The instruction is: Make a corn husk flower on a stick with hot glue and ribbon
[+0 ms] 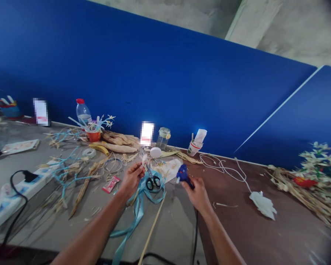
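My left hand (132,179) pinches a small pale dried-husk flower piece (143,159) above the table. My right hand (197,192) is closed round the handle of a blue glue gun (182,173), whose nozzle points left toward the flower piece; its black cord runs down under my wrist. Black-handled scissors (152,179) lie between the two hands on a light blue ribbon (139,206). A thin wooden stick (152,230) lies slanted below the ribbon.
Dried husks, blue-wrapped stems and tape rolls litter the left side. A white power strip (21,189) lies far left. A water bottle (83,111), an orange cup (93,135), a jar (163,137) and a paper cup (194,147) stand along the blue wall. A husk flower bunch (311,180) lies right.
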Motion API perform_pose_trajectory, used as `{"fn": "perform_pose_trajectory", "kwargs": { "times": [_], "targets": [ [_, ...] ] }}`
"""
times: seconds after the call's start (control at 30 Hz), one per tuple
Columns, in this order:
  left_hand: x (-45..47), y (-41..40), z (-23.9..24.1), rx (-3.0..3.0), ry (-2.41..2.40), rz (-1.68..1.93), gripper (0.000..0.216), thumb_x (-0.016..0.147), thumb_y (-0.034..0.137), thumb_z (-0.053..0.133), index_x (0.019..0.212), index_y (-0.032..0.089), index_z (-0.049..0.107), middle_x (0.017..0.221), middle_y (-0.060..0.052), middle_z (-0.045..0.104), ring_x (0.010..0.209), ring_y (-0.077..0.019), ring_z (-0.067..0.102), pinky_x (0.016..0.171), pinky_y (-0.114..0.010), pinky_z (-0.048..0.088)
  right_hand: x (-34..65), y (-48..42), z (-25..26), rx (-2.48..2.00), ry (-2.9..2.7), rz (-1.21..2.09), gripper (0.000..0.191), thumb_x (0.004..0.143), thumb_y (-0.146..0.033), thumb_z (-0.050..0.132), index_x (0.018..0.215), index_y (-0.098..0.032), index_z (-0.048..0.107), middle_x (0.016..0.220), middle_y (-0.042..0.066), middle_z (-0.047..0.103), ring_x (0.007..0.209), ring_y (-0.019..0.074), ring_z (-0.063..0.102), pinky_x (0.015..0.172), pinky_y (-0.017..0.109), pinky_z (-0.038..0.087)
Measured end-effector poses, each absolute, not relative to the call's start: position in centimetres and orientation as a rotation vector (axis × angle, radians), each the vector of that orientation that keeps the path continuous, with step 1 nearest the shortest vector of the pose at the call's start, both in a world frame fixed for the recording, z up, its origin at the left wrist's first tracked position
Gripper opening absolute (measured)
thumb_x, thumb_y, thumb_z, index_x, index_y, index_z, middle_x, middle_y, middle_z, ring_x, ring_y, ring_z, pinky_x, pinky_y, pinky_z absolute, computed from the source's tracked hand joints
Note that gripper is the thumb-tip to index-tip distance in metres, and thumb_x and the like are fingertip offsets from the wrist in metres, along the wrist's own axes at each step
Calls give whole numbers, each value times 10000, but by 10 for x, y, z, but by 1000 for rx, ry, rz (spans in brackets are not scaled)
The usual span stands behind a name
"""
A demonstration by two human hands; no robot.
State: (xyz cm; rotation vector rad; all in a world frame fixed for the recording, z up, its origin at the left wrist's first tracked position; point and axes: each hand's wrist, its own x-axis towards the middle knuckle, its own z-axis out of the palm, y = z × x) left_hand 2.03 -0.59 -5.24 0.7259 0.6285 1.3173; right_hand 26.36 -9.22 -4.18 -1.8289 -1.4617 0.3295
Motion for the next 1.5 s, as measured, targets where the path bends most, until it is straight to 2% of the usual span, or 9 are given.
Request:
{"fn": "perform_pose_trajectory", "kwargs": {
  "times": [0.1, 0.17, 0.23, 0.4, 0.53, 0.6, 0.7, 0.8, 1.5],
  "targets": [
    [21, -7, -52, 701, 633, 1298, 221, 616, 221, 755, 777, 133, 631, 616, 24, 531, 522, -41, 446, 495, -150, 358, 251, -93, -29, -1369, -1255, 743, 395, 813, -503, 478, 969, -168, 620, 675, 29, 564, 565, 147, 498, 600, 297, 419],
    [21, -7, -52, 704, 638, 1309, 209, 622, 220, 751, 773, 132, 635, 608, 23, 530, 516, -43, 443, 488, -153, 353, 237, -92, -21, -1085, -1134, 979, 380, 825, -508, 476, 992, -189, 599, 757, 27, 581, 517, 102, 450, 561, 271, 398],
    [20, -6, -52, 717, 650, 1324, 199, 631, 222, 744, 777, 134, 641, 603, 22, 530, 512, -48, 442, 486, -162, 355, 222, -89, -16, -919, -1096, 1138, 368, 771, -481, 578, 1009, -201, 592, 877, 29, 570, 508, 68, 427, 517, 242, 369],
    [20, -5, -49, 711, 662, 1340, 198, 635, 220, 741, 788, 134, 650, 579, 28, 520, 501, -47, 435, 491, -165, 353, 197, -80, -21, -891, -1129, 1339, 412, 664, -398, 712, 1006, -204, 589, 869, 13, 561, 481, 46, 410, 461, 220, 346],
    [19, -5, -48, 675, 665, 1331, 213, 611, 213, 755, 777, 126, 653, 579, 23, 523, 501, -46, 434, 486, -162, 350, 191, -78, -30, -994, -1214, 1342, 386, 693, -443, 682, 964, -176, 618, 783, 22, 599, 503, 74, 442, 496, 239, 400],
    [19, -5, -48, 661, 667, 1328, 223, 606, 212, 759, 784, 126, 656, 583, 23, 523, 504, -45, 434, 488, -159, 351, 189, -79, -35, -1049, -1239, 1315, 407, 696, -474, 671, 963, -170, 624, 821, 46, 627, 560, 107, 503, 520, 251, 436],
    [19, -7, -47, 659, 692, 1305, 223, 623, 216, 751, 802, 129, 651, 601, 22, 527, 512, -42, 434, 496, -154, 356, 186, -82, -43, -1074, -1301, 1252, 394, 715, -471, 658, 978, -180, 620, 921, 70, 649, 741, 171, 595, 639, 288, 502],
    [20, -8, -44, 675, 717, 1299, 206, 636, 223, 743, 787, 132, 638, 600, 25, 522, 514, -43, 431, 501, -154, 357, 185, -82, -52, -1074, -1376, 1157, 329, 746, -434, 643, 974, -200, 608, 907, 55, 655, 821, 181, 611, 750, 314, 512],
    [25, -11, -43, 720, 758, 1283, 216, 615, 252, 752, 753, 135, 635, 557, 38, 501, 495, -43, 412, 475, -155, 326, 181, -76, -52, -1070, -1516, 1021, 230, 792, -354, 586, 944, -182, 565, 842, 41, 639, 729, 163, 585, 683, 296, 492]
  ]
}}
